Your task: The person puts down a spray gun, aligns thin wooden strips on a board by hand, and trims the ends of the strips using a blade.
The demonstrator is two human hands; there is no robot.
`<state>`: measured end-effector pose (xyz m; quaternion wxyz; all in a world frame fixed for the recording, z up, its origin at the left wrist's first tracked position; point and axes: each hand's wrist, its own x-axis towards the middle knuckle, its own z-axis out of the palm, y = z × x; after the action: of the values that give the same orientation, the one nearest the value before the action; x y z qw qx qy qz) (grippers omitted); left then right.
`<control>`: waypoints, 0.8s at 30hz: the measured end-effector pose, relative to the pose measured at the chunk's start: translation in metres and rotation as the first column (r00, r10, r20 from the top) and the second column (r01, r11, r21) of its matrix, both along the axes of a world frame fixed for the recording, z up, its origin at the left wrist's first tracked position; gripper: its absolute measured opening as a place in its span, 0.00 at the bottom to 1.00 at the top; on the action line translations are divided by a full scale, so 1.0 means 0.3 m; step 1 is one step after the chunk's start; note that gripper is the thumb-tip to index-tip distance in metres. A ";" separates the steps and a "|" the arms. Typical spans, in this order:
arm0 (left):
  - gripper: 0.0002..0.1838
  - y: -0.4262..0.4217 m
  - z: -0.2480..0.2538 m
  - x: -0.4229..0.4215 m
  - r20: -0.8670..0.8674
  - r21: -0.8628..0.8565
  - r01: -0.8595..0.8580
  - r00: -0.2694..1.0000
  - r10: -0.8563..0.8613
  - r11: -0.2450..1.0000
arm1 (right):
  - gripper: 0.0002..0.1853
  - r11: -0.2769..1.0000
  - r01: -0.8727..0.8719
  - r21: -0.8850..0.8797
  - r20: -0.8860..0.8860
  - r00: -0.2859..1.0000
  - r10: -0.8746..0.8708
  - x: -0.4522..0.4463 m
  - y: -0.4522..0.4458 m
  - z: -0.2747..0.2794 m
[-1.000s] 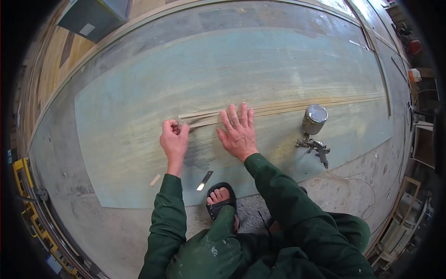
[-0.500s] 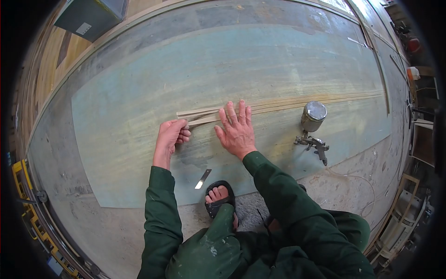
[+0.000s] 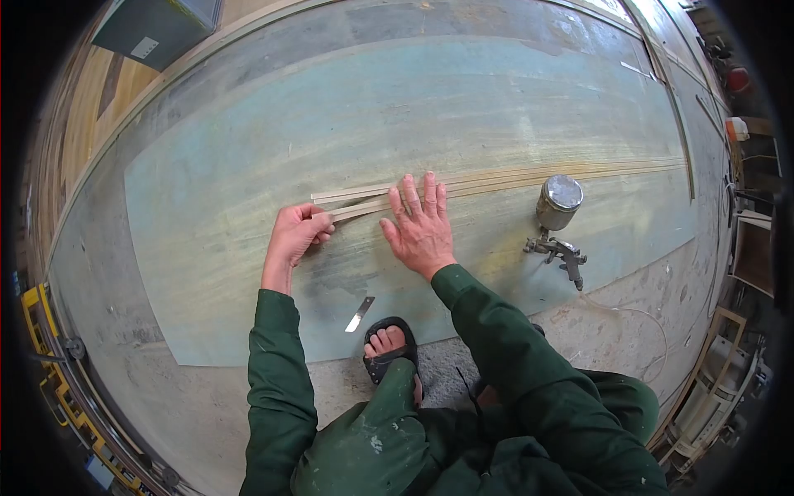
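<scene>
Several long, thin wooden strips [image 3: 513, 177] lie side by side across a pale blue-green sheet [image 3: 248, 157] on the floor. At their left end, my left hand [image 3: 294, 236] pinches the end of the nearest strip between thumb and fingers. A narrow gap parts that strip from the ones beyond it. My right hand [image 3: 420, 230] lies flat over the strips with its fingers spread, pressing on them. Below my hands a short metal blade [image 3: 360, 315] rests on the sheet. To the right stands a spray gun [image 3: 560, 227] with a metal cup.
My sandalled foot [image 3: 387, 343] is at the sheet's near edge. A clear hose [image 3: 653, 318] trails from the spray gun over the concrete. A grey box [image 3: 157, 31] stands at upper left, yellow metal equipment [image 3: 41, 318] at far left, and a wooden frame [image 3: 703, 372] at lower right.
My left hand has shifted slightly left and up with the strip's end, which now lies closer to the other strips. My right hand stays spread in nearly the same place.
</scene>
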<state>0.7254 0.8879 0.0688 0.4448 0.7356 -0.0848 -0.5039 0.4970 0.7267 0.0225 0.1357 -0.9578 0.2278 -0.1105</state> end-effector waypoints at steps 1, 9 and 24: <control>0.08 -0.002 0.001 -0.002 -0.001 0.001 0.000 1.000 0.000 1.000 | 0.36 1.000 0.000 0.001 -0.001 1.000 0.000 0.001 0.000 0.000; 0.06 -0.022 -0.048 -0.066 0.193 -0.082 -0.231 0.951 0.243 0.969 | 0.36 1.000 -0.006 -0.012 0.019 1.000 0.007 0.000 -0.001 -0.003; 0.12 -0.003 -0.104 -0.187 0.274 -0.302 -0.362 0.853 0.444 0.882 | 0.36 1.000 -0.003 0.008 -0.010 1.000 0.003 -0.005 0.003 -0.002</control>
<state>0.6694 0.8871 0.0376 0.6054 0.7523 -0.0624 -0.2522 0.4957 0.7276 0.0219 0.1387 -0.9582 0.2273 -0.1044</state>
